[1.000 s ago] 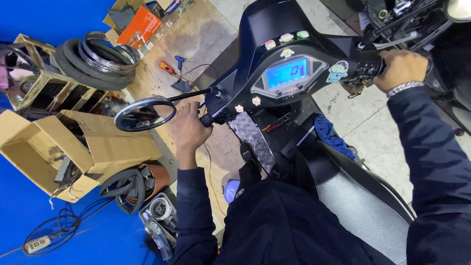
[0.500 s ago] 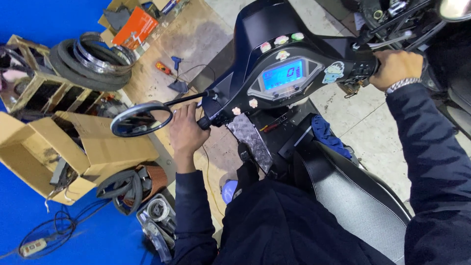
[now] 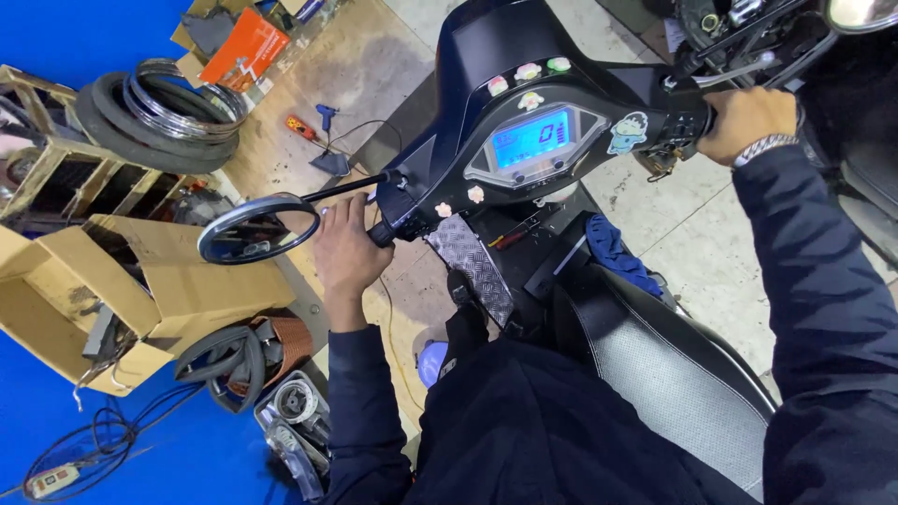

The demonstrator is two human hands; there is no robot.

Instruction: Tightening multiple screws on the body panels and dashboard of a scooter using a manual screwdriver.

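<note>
I sit astride a black scooter point(image 3: 505, 56) and look down on its handlebar. My left hand point(image 3: 344, 251) is wrapped around the left grip, just below the round mirror point(image 3: 246, 229) on its stalk. My right hand point(image 3: 745, 122), with a metal watch band at the wrist, is closed on the right grip near the brake lever point(image 3: 725, 73). Between them glows a blue digital display point(image 3: 533, 138), with small stickers around it. The grey textured seat point(image 3: 687, 393) runs back under me.
To the left stand an open cardboard box point(image 3: 159, 290), stacked tyres and metal rims point(image 3: 154, 117), a wooden crate point(image 3: 56, 159) and a basket with inner tubes point(image 3: 243, 360). An orange box point(image 3: 243, 47), hand tools point(image 3: 313, 126) and a power strip point(image 3: 51, 479) lie on the floor. Another vehicle point(image 3: 842, 56) is at top right.
The whole view has slid slightly left and up. Both hands stay closed on the handlebar grips in the same places.
</note>
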